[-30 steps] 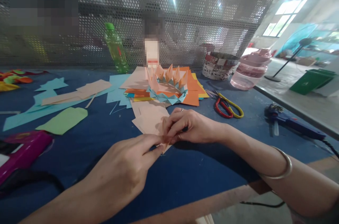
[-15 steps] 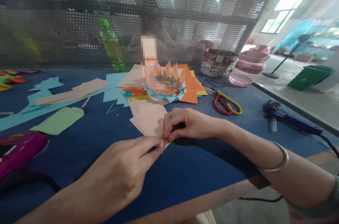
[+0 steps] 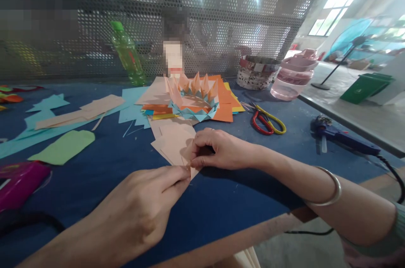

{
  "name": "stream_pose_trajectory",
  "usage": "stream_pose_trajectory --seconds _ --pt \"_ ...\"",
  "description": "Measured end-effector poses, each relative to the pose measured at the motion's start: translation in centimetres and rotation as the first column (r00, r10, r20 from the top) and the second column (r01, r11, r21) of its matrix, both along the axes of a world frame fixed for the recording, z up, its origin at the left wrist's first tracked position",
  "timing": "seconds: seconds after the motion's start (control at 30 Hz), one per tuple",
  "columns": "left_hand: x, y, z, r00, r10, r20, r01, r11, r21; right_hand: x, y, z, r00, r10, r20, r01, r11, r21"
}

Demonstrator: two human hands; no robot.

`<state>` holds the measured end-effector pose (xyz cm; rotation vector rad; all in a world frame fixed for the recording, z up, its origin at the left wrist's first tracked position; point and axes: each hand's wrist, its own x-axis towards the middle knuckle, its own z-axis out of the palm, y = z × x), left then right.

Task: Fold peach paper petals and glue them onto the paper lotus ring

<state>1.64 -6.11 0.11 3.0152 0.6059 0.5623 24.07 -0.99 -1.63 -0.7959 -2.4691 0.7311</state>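
Both of my hands meet at the middle of the blue table, pinching a small piece of peach paper [image 3: 194,172] that my fingers mostly hide. My left hand [image 3: 148,200] grips its near-left side with thumb and forefinger. From the right, my right hand [image 3: 215,150] holds it with curled fingers, the fingertips of both hands nearly touching. Just beyond lie loose peach paper sheets [image 3: 172,143]. Behind them a folded paper ring [image 3: 196,109], with blue links below and peach points above, rests on a stack of orange paper [image 3: 224,112].
Red-and-yellow scissors [image 3: 268,122] and a blue glue gun [image 3: 344,135] lie to the right. A pink jug [image 3: 294,76] and a woven basket [image 3: 256,76] stand behind. On the left are a green bottle [image 3: 128,57], green paper [image 3: 65,147] and a magenta tool [image 3: 23,183].
My view has shifted slightly, so the scene sits a little further left. My fingertips have drawn closer together on the small peach paper, which both hands still hold.
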Motion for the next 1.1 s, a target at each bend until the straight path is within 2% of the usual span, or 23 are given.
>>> stream_pose_trajectory --seconds 0.57,0.73,0.9,1.0,1.1 --pt "-0.4 0.35 -0.77 0.997 0.018 0.074 -0.018 1.0 -0.002 -0.37 -0.24 0.17 0.998 -0.052 0.03 0.052 0.999 -0.013" --pt "-0.42 0.45 -0.63 0.999 0.033 0.016 -0.033 0.999 0.0 -0.42 -0.22 0.02 0.998 -0.053 0.026 0.053 0.998 -0.014" --pt "-0.17 0.4 -0.37 0.998 0.067 -0.012 -0.068 0.992 -0.111 -0.41 -0.29 0.13 0.999 -0.038 0.01 0.039 0.998 -0.039" --pt "0.05 0.39 -0.23 0.997 0.081 -0.014 -0.082 0.975 -0.206 -0.41 -0.41 0.21 0.999 -0.052 0.007 0.052 0.997 -0.052" --pt "0.14 0.4 -0.19 0.996 0.085 -0.015 -0.086 0.966 -0.246 -0.47 -0.52 0.12 0.996 -0.085 -0.018 0.083 0.993 -0.089"
